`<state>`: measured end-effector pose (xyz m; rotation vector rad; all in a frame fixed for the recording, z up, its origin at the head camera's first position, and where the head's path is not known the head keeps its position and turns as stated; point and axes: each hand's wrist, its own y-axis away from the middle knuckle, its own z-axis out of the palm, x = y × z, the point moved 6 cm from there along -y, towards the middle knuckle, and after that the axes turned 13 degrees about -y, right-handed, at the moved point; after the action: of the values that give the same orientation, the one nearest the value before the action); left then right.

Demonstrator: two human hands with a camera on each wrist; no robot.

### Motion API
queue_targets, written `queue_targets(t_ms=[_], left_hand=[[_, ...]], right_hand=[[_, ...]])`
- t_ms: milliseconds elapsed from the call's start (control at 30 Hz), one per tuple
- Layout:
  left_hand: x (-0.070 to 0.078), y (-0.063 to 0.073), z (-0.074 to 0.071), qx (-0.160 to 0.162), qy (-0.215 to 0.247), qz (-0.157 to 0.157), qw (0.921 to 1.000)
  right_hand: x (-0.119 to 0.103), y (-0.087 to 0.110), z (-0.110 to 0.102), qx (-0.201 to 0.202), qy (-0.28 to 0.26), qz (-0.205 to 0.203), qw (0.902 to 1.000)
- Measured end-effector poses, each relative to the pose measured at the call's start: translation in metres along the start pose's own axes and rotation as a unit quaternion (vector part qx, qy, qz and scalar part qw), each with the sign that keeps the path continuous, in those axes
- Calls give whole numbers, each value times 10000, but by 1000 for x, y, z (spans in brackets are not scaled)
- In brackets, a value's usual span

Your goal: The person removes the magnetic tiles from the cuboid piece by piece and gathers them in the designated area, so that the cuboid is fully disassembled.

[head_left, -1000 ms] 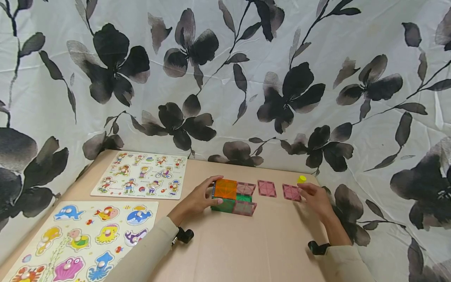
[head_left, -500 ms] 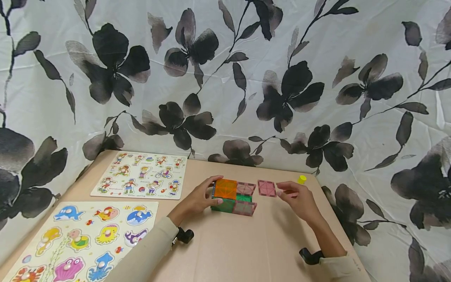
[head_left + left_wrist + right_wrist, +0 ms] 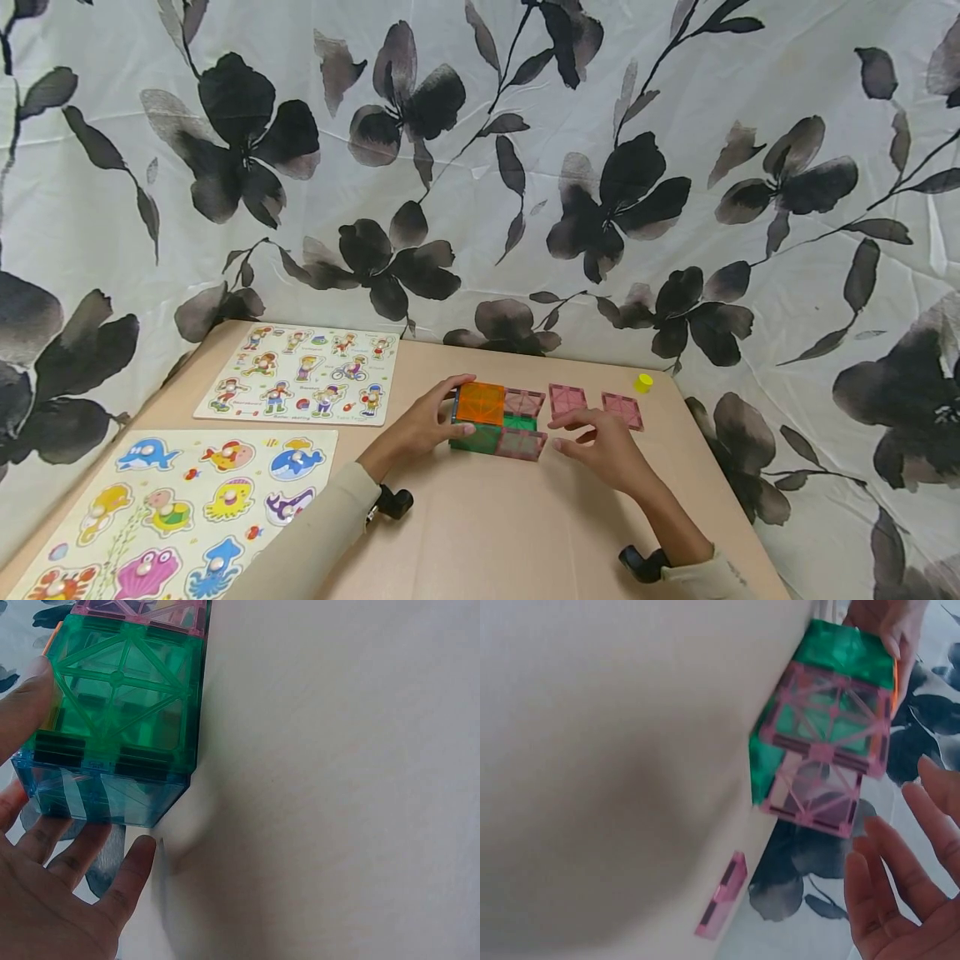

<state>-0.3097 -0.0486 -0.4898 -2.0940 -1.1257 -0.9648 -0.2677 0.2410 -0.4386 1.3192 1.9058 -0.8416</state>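
A box of see-through magnetic tiles [image 3: 481, 403] stands on the table, with an orange top, a green front face [image 3: 120, 690] and a blue end face [image 3: 105, 799]. Two pink tiles extend from its right side, one at the front [image 3: 829, 720] and one at the back [image 3: 816, 795]. My left hand [image 3: 420, 423] grips the box's left end, thumb at the front top edge and fingers around the blue end. My right hand [image 3: 603, 450] hovers right of the front pink tile, fingers apart and holding nothing. It partly covers a loose pink tile [image 3: 566, 397] behind it.
Another loose pink tile [image 3: 622, 410] lies further right, near a small yellow cylinder [image 3: 642, 382]. Two picture puzzle boards occupy the left: a people board [image 3: 300, 367] at the back and a sea-animal board [image 3: 187, 500] in front. A floral cloth [image 3: 480, 167] hangs behind the table.
My right hand has moved left from the far-right loose pink tile towards the box, leaving that tile lying on the table. My left hand keeps its grip on the box.
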Motion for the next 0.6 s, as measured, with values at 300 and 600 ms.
queue_targets(t_ms=[300,600], left_hand=[[0,0,-1,-21,10,-88,10000],[1,0,-1,-53,59,-165,9998]], right_hand=[[-3,-5,26,-548,-111,-228,9982],[-6,-9,36,-225,205,-513,9982]])
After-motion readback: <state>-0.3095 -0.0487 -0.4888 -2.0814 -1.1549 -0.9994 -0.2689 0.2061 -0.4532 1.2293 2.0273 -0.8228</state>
